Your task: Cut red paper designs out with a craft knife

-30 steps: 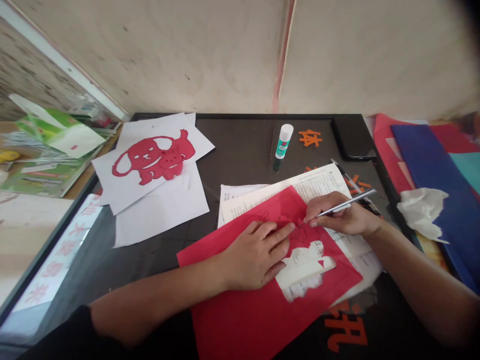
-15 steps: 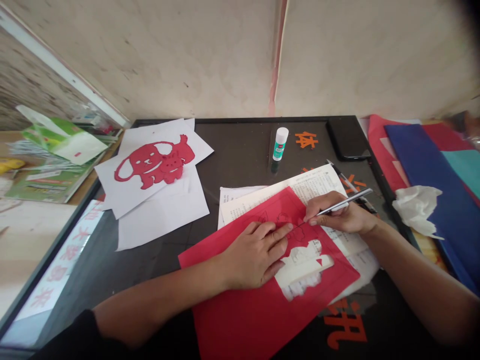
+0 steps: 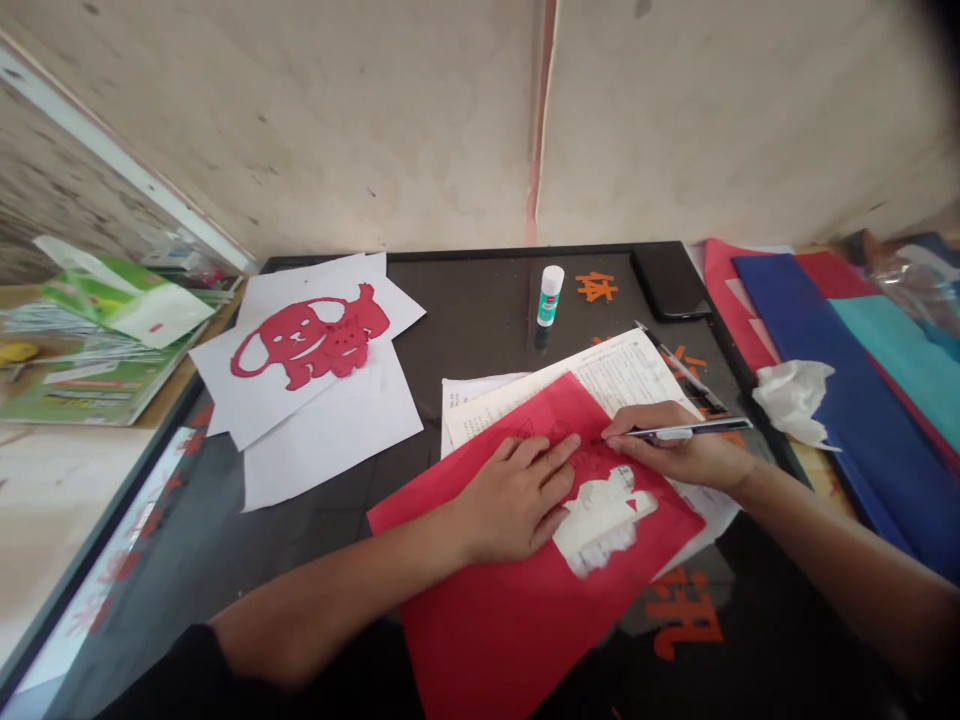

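Note:
My right hand [image 3: 675, 445] pinches a slim silver pen-shaped tool [image 3: 705, 427], its thin dark tip touching the red paper [image 3: 480, 625]. Whether it is a pen or a craft knife I cannot tell. Dark outlines of small shapes show on the sheet near the tip. My left hand [image 3: 517, 495] lies flat on the sheet with fingers spread, the index finger stretched towards the tip. Below those fingertips a cut-out opening [image 3: 600, 525] shows pale paper beneath. Under the red sheet lies an open book [image 3: 630, 370] with printed pages.
A glue stick [image 3: 550, 297] stands upright behind the book; a black phone [image 3: 670, 283] lies at the back right. White sheets [image 3: 330, 445] bear a red dog paper-cut [image 3: 307, 340]. Crumpled tissue [image 3: 795, 400] and blue paper [image 3: 817, 340] lie right, a green tissue pack [image 3: 120, 290] left.
The tool in my right hand has tilted lower, closer to level, its tip still at the red sheet. My left hand stays on the paper. The whole view has shifted slightly.

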Demonstrator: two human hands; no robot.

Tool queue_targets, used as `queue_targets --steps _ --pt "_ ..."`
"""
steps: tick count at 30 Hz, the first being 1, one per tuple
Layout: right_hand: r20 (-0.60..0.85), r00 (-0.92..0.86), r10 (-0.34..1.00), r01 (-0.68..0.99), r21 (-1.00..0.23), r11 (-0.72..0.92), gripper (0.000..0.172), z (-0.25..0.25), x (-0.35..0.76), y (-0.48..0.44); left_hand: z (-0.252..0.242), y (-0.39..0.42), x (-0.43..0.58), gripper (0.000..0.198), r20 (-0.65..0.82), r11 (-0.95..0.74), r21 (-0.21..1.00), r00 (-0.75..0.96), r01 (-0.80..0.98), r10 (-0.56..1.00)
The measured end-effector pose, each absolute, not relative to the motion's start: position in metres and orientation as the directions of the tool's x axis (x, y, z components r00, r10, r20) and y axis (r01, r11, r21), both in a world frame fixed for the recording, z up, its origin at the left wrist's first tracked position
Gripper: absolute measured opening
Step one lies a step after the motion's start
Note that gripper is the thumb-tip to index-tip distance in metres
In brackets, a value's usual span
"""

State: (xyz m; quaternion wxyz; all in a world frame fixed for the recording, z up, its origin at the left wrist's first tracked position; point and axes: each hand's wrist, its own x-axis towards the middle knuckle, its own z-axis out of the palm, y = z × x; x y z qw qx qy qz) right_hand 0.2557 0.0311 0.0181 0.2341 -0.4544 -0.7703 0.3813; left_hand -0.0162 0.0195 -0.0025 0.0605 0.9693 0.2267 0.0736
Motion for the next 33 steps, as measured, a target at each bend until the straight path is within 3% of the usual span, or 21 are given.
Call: queue_targets --steps 5,14,27,33 --pt "0.098 -0.335 0.937 0.560 -0.779 0.282 0.018 0.006 0.251 0.012 -0.004 0.021 -0.017 0.038 0.125 -0.896 0.163 0.892 0.413 0.434" --pt "0.140 -0.330 0.933 0.550 -0.775 0.311 0.013 0.000 0.255 0.011 -0.003 0.020 -0.018 0.040 0.101 -0.887 0.160 0.887 0.433 0.451" --pt "0.130 -0.362 0.923 0.566 -0.756 0.329 0.019 0.003 0.256 0.011 -0.003 0.018 -0.016 0.043 0.104 -0.881 0.151 0.880 0.448 0.464" --pt "0.041 -0.246 0.968 0.632 -0.751 0.192 0.020 0.009 0.245 -0.002 -0.004 0.019 -0.016 0.041 0.123 -0.889 0.154 0.884 0.432 0.451"
